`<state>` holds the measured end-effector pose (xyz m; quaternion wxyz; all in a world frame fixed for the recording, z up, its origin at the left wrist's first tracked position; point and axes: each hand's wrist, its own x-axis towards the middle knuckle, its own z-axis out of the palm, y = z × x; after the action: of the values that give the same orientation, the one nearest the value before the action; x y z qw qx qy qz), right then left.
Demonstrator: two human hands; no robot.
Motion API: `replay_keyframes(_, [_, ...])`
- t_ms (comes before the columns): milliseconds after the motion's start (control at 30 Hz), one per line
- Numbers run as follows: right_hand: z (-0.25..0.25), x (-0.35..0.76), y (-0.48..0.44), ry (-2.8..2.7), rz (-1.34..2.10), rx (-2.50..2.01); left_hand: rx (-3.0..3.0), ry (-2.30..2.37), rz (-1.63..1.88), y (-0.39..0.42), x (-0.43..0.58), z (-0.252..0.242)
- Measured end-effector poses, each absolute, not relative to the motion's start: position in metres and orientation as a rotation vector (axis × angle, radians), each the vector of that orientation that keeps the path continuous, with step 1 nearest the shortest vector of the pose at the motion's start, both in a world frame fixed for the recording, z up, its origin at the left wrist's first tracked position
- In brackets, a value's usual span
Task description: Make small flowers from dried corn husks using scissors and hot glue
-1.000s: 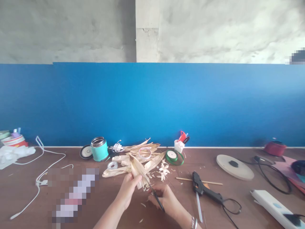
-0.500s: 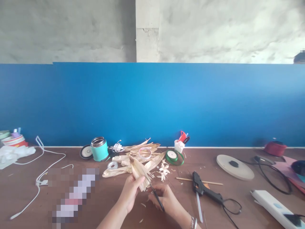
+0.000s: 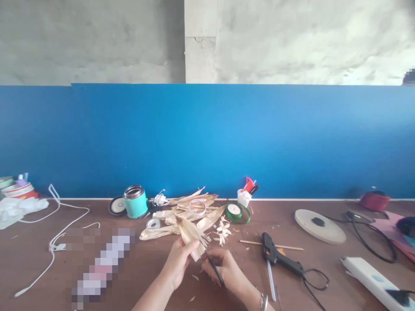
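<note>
Since the first frame, the left hand [image 3: 177, 263] and its dried husk [image 3: 189, 235] have shifted slightly down and rightward, at lower centre. Right behind lies a husk pile [image 3: 160, 233]; pale flower shapes [image 3: 222, 232] sit just right of it, a glue gun [image 3: 285, 260] at lower right. The left thumb and fingers pinch the husk; the right hand [image 3: 227, 270] curls round scissors [image 3: 214, 268], blades at the husk's lower right edge.
</note>
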<state>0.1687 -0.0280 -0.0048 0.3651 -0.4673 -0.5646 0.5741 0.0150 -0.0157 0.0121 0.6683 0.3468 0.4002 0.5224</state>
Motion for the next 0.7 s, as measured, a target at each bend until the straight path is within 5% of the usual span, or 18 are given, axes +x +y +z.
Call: replay_keyframes(700, [-0.0103, 0.168, -0.027, -1.434, 1.448, -1.114, 0.761, 0.868, 1.168, -0.0174, 0.0163, 0.0129])
